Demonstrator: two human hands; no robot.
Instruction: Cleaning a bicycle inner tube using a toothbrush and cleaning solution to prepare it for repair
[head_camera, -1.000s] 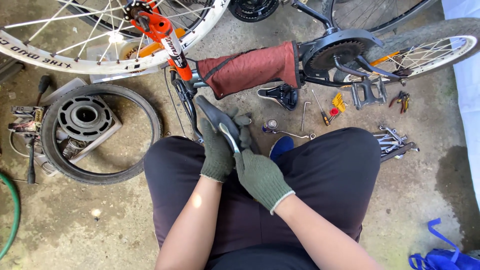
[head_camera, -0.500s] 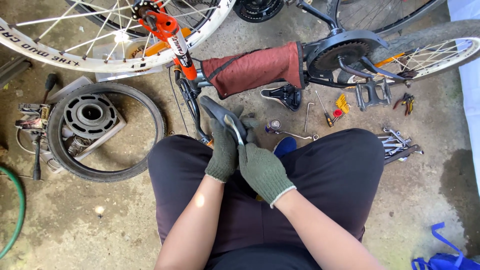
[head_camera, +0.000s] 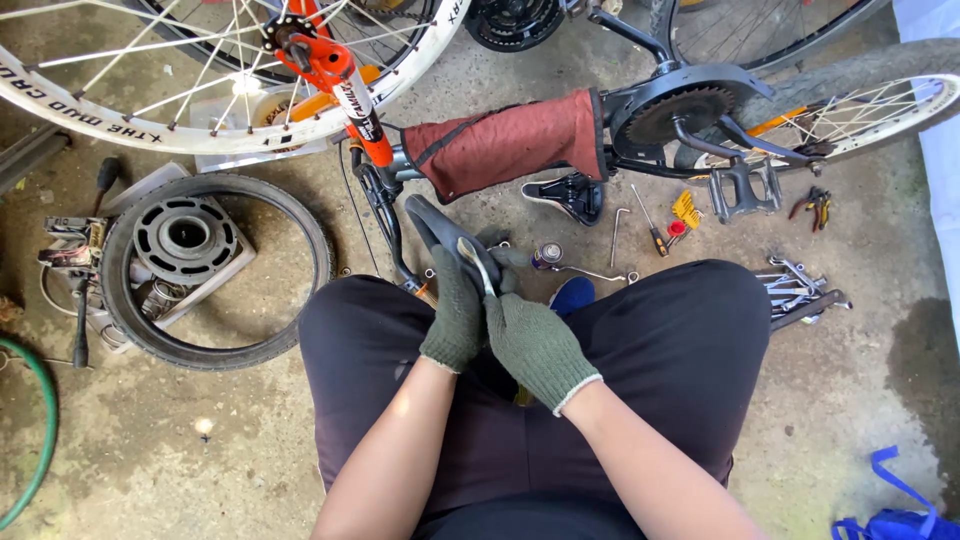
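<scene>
Both my hands wear dark green knit gloves and meet over my lap. My left hand (head_camera: 457, 318) grips a black bicycle handlebar grip (head_camera: 437, 224) with a thin silver tool (head_camera: 484, 274) along it. My right hand (head_camera: 536, 345) presses against the same grip from the right. The grip belongs to an upturned bicycle with an orange fork (head_camera: 342, 82) and a dark red cloth (head_camera: 505, 140) wrapped round its frame.
A white-rimmed wheel (head_camera: 150, 130) lies across the top left. A loose black tyre (head_camera: 215, 270) with a hub part inside sits on the left. Wrenches (head_camera: 800, 290), a screwdriver (head_camera: 650, 228), pliers (head_camera: 815, 205) and a pedal (head_camera: 745, 185) are scattered right. A blue bag (head_camera: 895, 515) is at the bottom right.
My hands have stayed clasped on the handlebar grip, shifting slightly lower. The view has drifted a little to the right.
</scene>
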